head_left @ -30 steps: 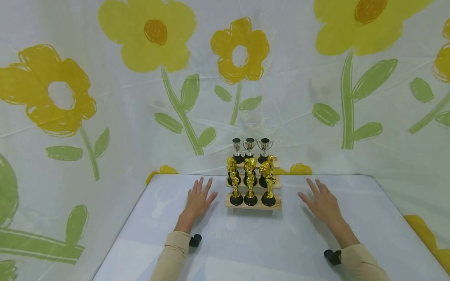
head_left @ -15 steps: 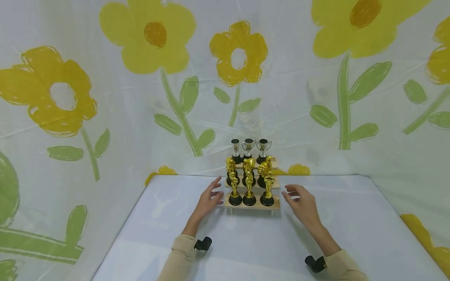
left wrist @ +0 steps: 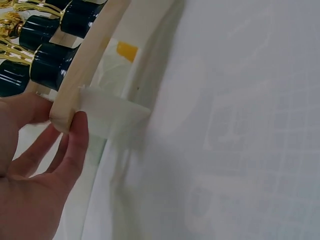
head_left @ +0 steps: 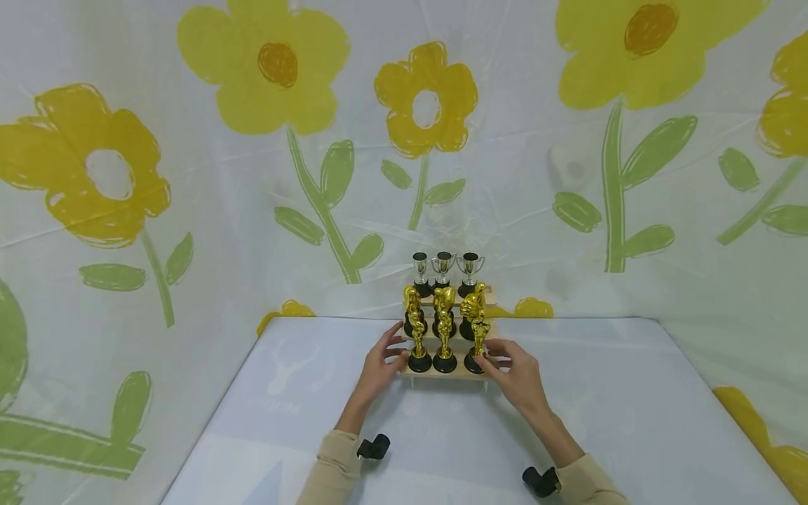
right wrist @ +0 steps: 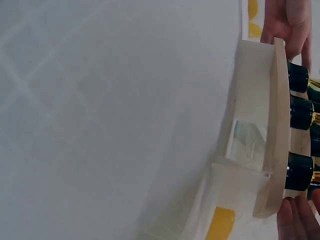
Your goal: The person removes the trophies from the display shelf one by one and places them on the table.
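Trophy rack (right wrist: 281, 120) | set near the worktop's (head_left: 435, 456) far edge | left hand (head_left: 377, 369) and right hand (head_left: 519, 377) just brought in to its ends | bottom board (left wrist: 89, 56) pinched by left fingers; whether right fingers are clamped cannot be told | two-sided hold seems begun

On the far part of the desk (head_left: 442, 449), a three-tiered wooden stand (right wrist: 280, 125) bears three silver cups (head_left: 444, 262) across the top and six black-based gold trophies (head_left: 445, 327) upright in nearer rows.
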A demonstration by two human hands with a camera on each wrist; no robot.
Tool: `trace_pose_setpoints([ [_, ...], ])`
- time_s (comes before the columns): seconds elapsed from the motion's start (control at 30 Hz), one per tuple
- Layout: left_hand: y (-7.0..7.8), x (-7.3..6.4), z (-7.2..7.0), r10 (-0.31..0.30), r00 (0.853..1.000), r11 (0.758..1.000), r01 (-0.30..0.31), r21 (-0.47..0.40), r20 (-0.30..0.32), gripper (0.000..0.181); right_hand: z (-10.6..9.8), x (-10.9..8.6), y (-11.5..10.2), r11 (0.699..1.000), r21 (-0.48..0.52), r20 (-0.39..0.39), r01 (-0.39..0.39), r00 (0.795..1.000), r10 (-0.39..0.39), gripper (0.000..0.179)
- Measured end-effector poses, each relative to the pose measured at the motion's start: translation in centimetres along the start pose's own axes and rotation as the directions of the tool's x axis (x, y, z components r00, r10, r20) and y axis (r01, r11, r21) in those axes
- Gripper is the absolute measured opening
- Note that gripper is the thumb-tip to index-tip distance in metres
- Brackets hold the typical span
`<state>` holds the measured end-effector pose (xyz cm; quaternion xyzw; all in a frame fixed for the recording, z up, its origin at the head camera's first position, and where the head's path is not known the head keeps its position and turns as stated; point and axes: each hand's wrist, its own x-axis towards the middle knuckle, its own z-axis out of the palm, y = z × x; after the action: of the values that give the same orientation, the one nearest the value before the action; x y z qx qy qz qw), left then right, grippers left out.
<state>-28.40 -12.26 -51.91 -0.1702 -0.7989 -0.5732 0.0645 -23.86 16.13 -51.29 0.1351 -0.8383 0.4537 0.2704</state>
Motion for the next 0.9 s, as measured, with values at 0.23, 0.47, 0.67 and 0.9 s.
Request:
trace_pose_setpoints([
  [0.23, 2.4, -1.0, -0.2, 0.001, 1.000, 0.999, -0.001, -0.046, 0.011, 0.058, 0.7, -0.3, 0.3, 1.000, -0.008, 0.021, 0.009, 1.000, -0.008, 0.038],
  [0.47, 2.7, -1.0, -0.1, 0.026, 1.000, 0.999, -0.027, -0.034, -0.004, 0.058, 0.8, 0.1, 0.2, 0.998, -0.069, 0.039, 0.014, 0.999, -0.011, 0.033],
  [0.67, 2.4, -1.0, 0.0, 0.036, 0.999, 0.999, -0.036, -0.035, 0.011, 0.058, 0.7, 0.2, 0.1, 0.996, -0.087, 0.035, 0.017, 0.999, -0.014, 0.031],
  [0.9, 2.2, -1.0, 0.1, 0.038, 0.999, 0.998, -0.037, -0.054, 0.015, 0.058, 0.6, 0.2, 0.0, 0.996, -0.085, 0.059, -0.019, 0.998, 0.024, 0.029],
])
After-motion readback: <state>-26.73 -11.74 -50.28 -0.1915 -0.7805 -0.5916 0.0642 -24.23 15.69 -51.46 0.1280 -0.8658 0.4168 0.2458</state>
